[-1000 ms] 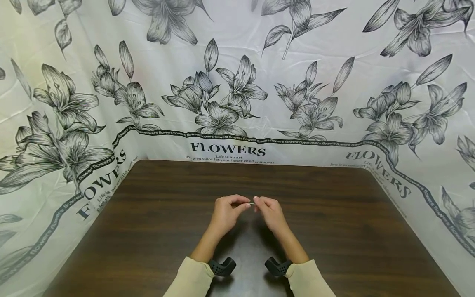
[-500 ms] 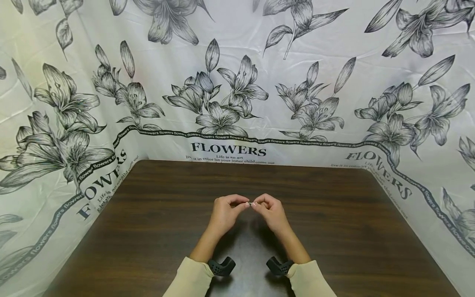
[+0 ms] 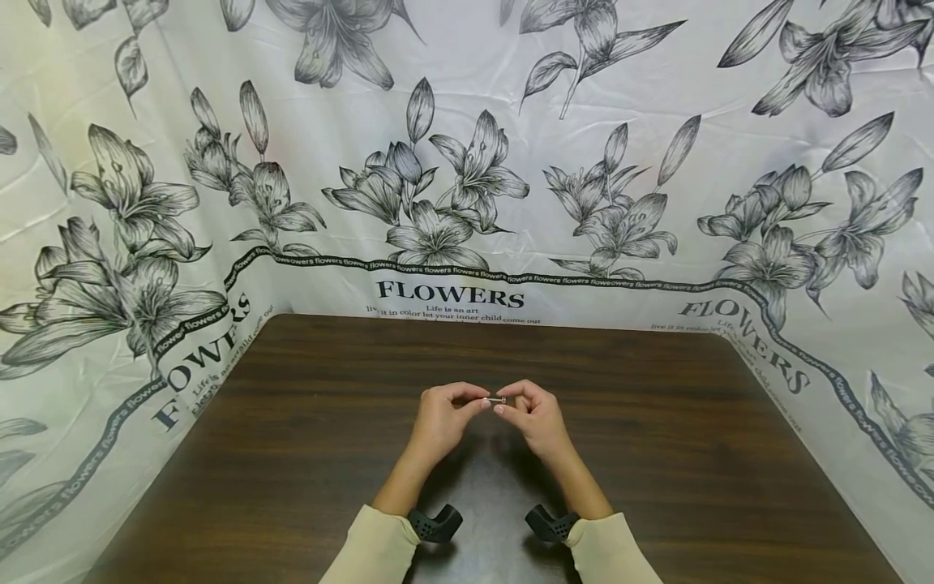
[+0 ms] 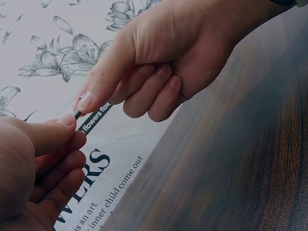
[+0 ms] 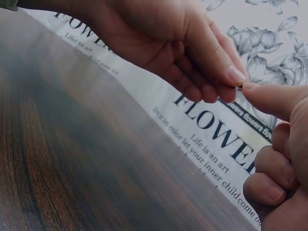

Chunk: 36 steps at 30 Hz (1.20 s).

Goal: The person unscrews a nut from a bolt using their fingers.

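Between my hands, in the head view, lies a small metal bolt (image 3: 496, 400), roughly level and above the table. Its wider end points right; whether that is a head or a nut is too small to tell. My left hand (image 3: 440, 419) pinches the left end between thumb and index finger. My right hand (image 3: 537, 418) curls thumb and index finger around the right end, with a little space showing between the fingertips. In the left wrist view, the bolt's threaded shaft (image 4: 77, 114) shows between both hands' fingertips. The other fingers of the right hand are folded in.
A dark wood-grain table (image 3: 328, 365) spreads beneath the hands. Behind it and along both sides hangs a white cloth (image 3: 467, 211) printed with flowers and lettering. A black device (image 3: 438, 525) sits at the left wrist, another black device (image 3: 549, 525) at the right.
The right hand's thumb and index finger closed on the bolt half a second ago; now they have parted slightly, uncovering its wider end. The left hand stays in place.
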{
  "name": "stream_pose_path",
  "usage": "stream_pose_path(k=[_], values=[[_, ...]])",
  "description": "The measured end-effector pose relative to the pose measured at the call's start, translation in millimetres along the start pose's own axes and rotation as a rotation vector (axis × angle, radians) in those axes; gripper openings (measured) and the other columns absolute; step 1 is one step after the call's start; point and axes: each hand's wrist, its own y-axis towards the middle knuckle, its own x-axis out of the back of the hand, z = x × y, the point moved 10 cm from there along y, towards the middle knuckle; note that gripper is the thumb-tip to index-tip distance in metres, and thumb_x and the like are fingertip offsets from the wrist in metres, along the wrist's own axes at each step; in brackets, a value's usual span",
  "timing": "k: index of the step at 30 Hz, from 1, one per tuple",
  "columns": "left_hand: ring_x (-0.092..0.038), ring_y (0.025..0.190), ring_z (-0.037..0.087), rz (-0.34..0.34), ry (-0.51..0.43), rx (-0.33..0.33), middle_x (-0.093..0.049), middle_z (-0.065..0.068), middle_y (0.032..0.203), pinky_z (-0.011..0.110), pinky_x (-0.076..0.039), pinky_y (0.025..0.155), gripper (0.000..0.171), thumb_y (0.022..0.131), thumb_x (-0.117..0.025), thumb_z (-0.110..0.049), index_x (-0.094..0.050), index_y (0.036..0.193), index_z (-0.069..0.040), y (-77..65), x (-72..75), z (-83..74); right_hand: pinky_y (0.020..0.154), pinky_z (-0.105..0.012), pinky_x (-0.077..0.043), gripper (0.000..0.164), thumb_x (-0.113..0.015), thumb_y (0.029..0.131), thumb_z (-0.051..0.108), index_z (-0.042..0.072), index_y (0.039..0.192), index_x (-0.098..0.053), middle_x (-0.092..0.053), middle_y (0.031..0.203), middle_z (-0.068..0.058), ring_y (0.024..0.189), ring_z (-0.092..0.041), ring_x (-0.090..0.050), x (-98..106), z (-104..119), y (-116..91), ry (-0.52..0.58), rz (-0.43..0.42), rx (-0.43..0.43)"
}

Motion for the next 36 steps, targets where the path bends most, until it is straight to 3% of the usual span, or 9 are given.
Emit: stream_pose_path(k=[6, 14, 19, 26, 30, 36], values=[[-0.064, 0.072, 0.008, 0.008, 0.006, 0.022, -0.071, -0.008, 0.080, 0.027, -0.053, 0.065, 0.005, 0.082, -0.079, -0.014, -0.077, 0.087, -0.014, 0.5, -1.1, 3.5, 0.044, -0.022, -0.025, 0.017, -0.072, 0.080, -0.012, -0.014, 0.094, -0.063, -0.033, 0.051, -0.009, 0.046, -0.002, -0.031, 0, 1, 0, -0.019, 0.007, 0.021], [-0.065, 0.072, 0.009, 0.007, -0.031, 0.052, -0.071, -0.006, 0.080, 0.027, -0.053, 0.065, 0.005, 0.082, -0.079, -0.013, -0.077, 0.087, -0.013, -0.8, -0.2, 6.9, 0.046, -0.020, -0.027, 0.017, -0.071, 0.080, -0.012, -0.013, 0.096, -0.063, -0.034, 0.051, -0.012, 0.046, -0.004, -0.032, -4, 2, 1, -0.031, 0.025, 0.011], [-0.064, 0.071, 0.009, 0.000, -0.021, 0.053, -0.071, -0.007, 0.080, 0.027, -0.052, 0.064, 0.005, 0.082, -0.079, -0.014, -0.077, 0.087, -0.014, -0.5, 0.1, 8.1, 0.046, -0.020, -0.027, 0.022, -0.071, 0.082, -0.010, -0.013, 0.102, -0.063, -0.035, 0.053, -0.008, 0.047, -0.004, -0.033, -7, 2, 0, -0.036, 0.051, -0.007], [-0.065, 0.072, 0.010, 0.001, -0.030, 0.049, -0.072, -0.005, 0.080, 0.028, -0.054, 0.066, 0.006, 0.081, -0.079, -0.011, -0.077, 0.087, -0.010, -1.0, -1.0, 6.9, 0.051, -0.020, -0.032, 0.016, -0.060, 0.096, 0.003, -0.013, 0.099, -0.064, -0.043, 0.058, 0.008, 0.051, -0.003, -0.038, -4, -8, -2, -0.047, 0.043, -0.118], [-0.066, 0.073, 0.011, 0.013, -0.028, 0.037, -0.072, -0.004, 0.082, 0.030, -0.054, 0.067, 0.009, 0.082, -0.078, -0.011, -0.076, 0.089, -0.006, -0.8, -3.0, 3.7, 0.047, -0.021, -0.027, 0.028, -0.051, 0.101, 0.009, -0.013, 0.090, -0.063, -0.036, 0.052, 0.007, 0.046, -0.005, -0.031, -3, -13, -3, -0.059, 0.046, -0.180], [-0.065, 0.072, 0.010, 0.015, -0.007, 0.044, -0.071, -0.005, 0.081, 0.027, -0.053, 0.063, 0.009, 0.082, -0.079, -0.011, -0.077, 0.089, -0.006, -1.0, -3.6, 2.6, 0.047, -0.021, -0.026, 0.030, -0.052, 0.101, 0.011, -0.011, 0.083, -0.064, -0.035, 0.050, 0.005, 0.045, -0.006, -0.030, -2, -14, -4, -0.071, 0.054, -0.213]])
